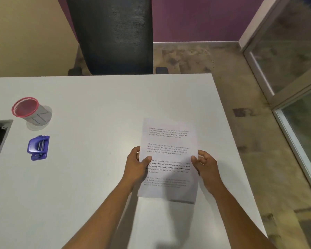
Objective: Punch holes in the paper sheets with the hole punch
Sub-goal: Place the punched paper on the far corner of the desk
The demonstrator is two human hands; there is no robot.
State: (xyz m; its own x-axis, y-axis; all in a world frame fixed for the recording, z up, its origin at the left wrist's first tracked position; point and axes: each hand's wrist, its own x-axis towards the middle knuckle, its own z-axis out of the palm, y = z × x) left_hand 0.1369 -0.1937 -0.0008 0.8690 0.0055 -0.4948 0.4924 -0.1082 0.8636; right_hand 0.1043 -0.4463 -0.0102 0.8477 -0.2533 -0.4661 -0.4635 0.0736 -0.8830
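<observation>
Paper sheets: we hold the paper sheets (169, 155) lifted above the right half of the tabletop (97, 105), printed side up toward us, near edge lowest and casting a shadow on the surface below. We judge they are raised like this so the edges can be squared before punching; how many sheets there are we cannot tell.

Left hand: our left hand (137, 165) pinches the left edge of the sheets, thumb on the printed face, fingers curled behind.

Right hand: our right hand (204, 165) pinches the right edge the same way, thumb on top. A grip on both sides keeps the thin paper flat and stops it sagging.

Hole punch: the blue hole punch (38, 147) rests on the left of the tabletop, well apart from the sheets and from both hands. Neither hand touches it, so punching has not begun.

Mesh cup: a red-rimmed mesh cup (30, 110) stands just beyond the punch, on the far-left side, clear of the working area.

Chair: a dark chair (111, 33) stands at the far edge of the tabletop.

Next step, as we judge it: the sheets and the punch must be brought together, one edge slid into its slot.

Risk: uneven edges would give misaligned holes.
</observation>
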